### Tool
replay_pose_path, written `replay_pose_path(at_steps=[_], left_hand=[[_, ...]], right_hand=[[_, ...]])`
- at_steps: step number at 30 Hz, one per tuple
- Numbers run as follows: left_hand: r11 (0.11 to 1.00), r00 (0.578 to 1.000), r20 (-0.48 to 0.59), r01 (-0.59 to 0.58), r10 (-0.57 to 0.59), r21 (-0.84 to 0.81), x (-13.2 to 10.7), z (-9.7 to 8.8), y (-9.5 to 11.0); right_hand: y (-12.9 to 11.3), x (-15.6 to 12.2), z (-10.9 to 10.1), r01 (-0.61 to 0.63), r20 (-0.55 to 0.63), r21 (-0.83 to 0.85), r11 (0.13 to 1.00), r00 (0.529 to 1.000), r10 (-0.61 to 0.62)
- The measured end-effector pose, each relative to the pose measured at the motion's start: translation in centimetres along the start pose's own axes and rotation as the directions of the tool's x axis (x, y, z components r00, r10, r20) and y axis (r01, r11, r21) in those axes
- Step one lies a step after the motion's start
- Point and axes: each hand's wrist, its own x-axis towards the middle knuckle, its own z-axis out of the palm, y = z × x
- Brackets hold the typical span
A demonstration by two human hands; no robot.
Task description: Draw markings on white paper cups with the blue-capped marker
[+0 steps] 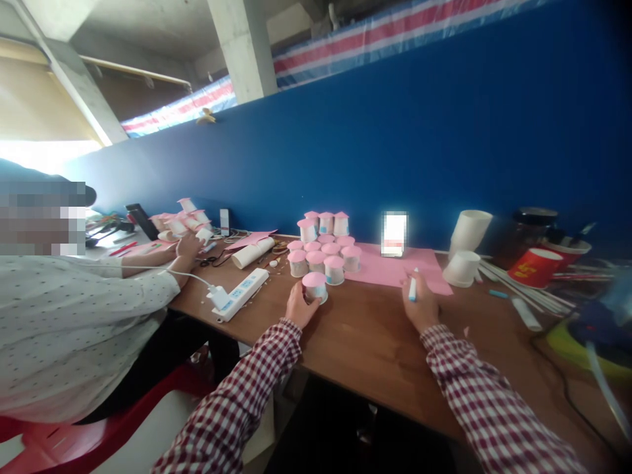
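While level, cup (315, 288) between fingers (295, 298) (left).

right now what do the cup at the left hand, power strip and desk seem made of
Cup: probably paper, given its matte white wall. Power strip: likely plastic, smooth white with crisp edges. Desk: wood or laminate, slightly glossy, from its streaky brown top.

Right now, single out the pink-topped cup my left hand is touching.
The frontmost pink-topped cup, in front of the cluster; your left hand touches only that one.
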Motion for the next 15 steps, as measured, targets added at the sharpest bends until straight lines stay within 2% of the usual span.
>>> replay_pose_path(at_steps=[5,11,15], left_hand=[[0.993,0.997,-0.013,0.073,-0.072,0.091,1.6,-0.1,-0.7],[0.991,0.990,-0.059,0.127,-0.129,-0.038,2.5,0.2,-2.1],[0.992,0.991,-0.060,0.114,-0.117,-0.050,2.4,0.3,-2.6]], right_hand=[[0.1,0.0,0.0,0.000,0.007,0.033,0.999,1.000,0.000],[0.0,0.0,0.0,-0.021,0.030,0.045,0.999,0.999,0.020],[-0.1,0.0,0.0,-0.017,0.037,0.041,0.999,0.999,0.015]])
